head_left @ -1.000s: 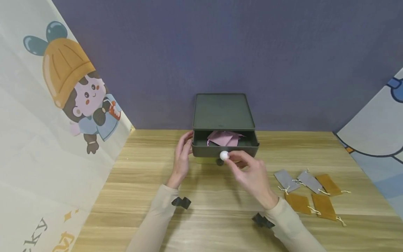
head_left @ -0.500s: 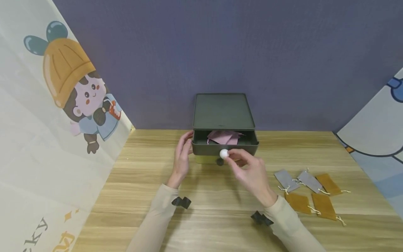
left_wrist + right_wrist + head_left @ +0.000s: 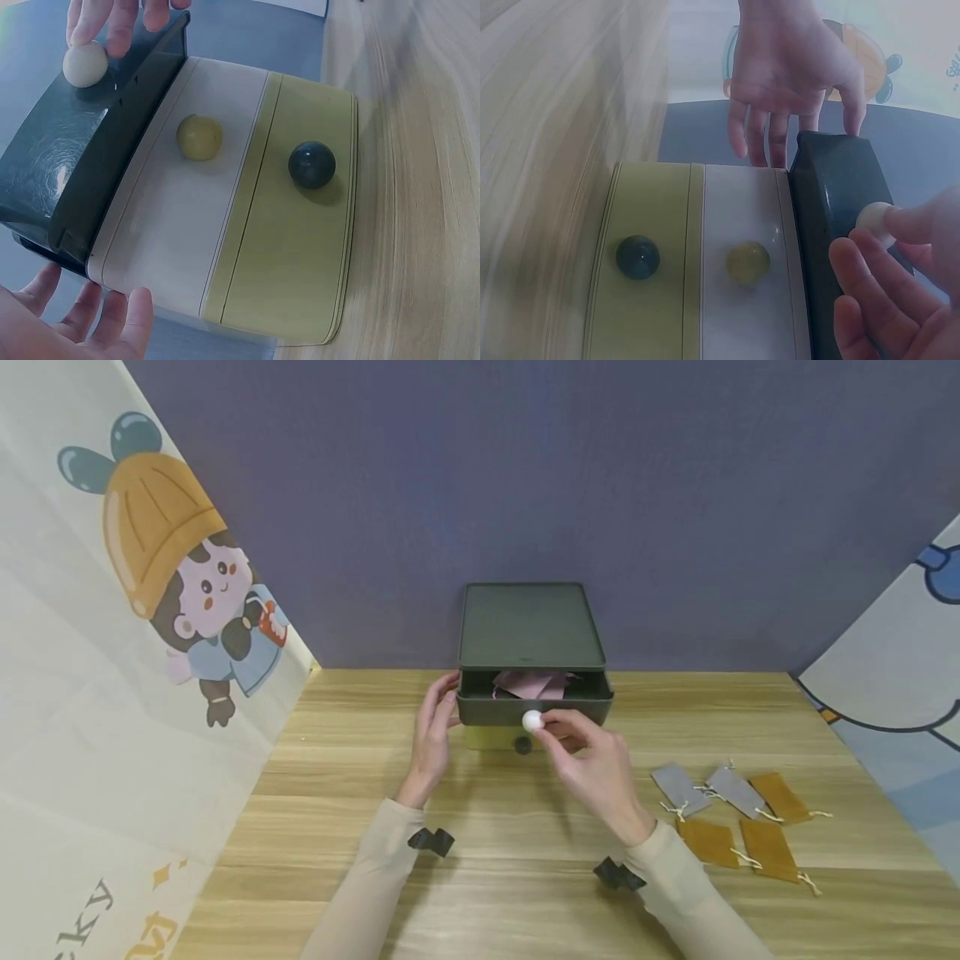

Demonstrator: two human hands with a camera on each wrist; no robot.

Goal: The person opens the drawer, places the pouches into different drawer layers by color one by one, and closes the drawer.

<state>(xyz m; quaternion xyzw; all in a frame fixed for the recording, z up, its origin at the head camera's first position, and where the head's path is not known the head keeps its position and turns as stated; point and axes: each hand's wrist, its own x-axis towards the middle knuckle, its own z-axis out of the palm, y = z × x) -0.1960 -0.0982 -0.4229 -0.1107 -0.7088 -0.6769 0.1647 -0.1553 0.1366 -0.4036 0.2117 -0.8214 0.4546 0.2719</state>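
The wooden table stretches before the drawer cabinet. The right hand pinches the white knob of the partly pulled-out top drawer; the left hand, fingers loosely extended, touches the cabinet's left side. Close behind stands a purple wall.

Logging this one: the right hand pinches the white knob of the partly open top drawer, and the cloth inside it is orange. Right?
One slip: the cloth inside is pink, not orange, as the head view shows. The right hand does pinch the white knob of the partly open top drawer.
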